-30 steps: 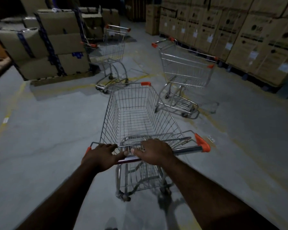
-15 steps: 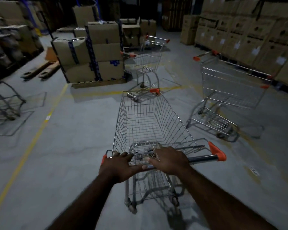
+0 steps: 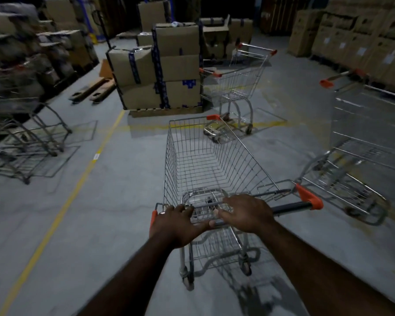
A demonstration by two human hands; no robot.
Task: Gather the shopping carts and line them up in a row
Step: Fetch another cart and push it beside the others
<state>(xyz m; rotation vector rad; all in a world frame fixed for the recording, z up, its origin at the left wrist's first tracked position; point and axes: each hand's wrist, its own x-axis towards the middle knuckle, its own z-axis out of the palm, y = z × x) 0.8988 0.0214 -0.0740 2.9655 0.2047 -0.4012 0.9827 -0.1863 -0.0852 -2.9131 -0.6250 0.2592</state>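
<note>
A wire shopping cart (image 3: 205,160) with orange corner caps stands right in front of me. My left hand (image 3: 177,222) and my right hand (image 3: 246,213) both grip its handle bar, close together on the bar's left half. A second cart (image 3: 235,87) stands ahead, beside the stacked boxes. A third cart (image 3: 365,142) stands at the right, close to my cart's handle end. At the left edge, blurred, stand nested carts (image 3: 21,124).
A pallet of taped cardboard boxes (image 3: 160,69) rises straight ahead. Walls of boxes (image 3: 360,39) line the right side and shelving with goods (image 3: 32,49) the left. A pallet jack's forks (image 3: 92,88) lie on the floor. A yellow line (image 3: 78,179) crosses the concrete.
The view and my cart have swung to the left. The nested carts have come into sight at the left, and the right-hand cart has slid toward the frame's right edge.
</note>
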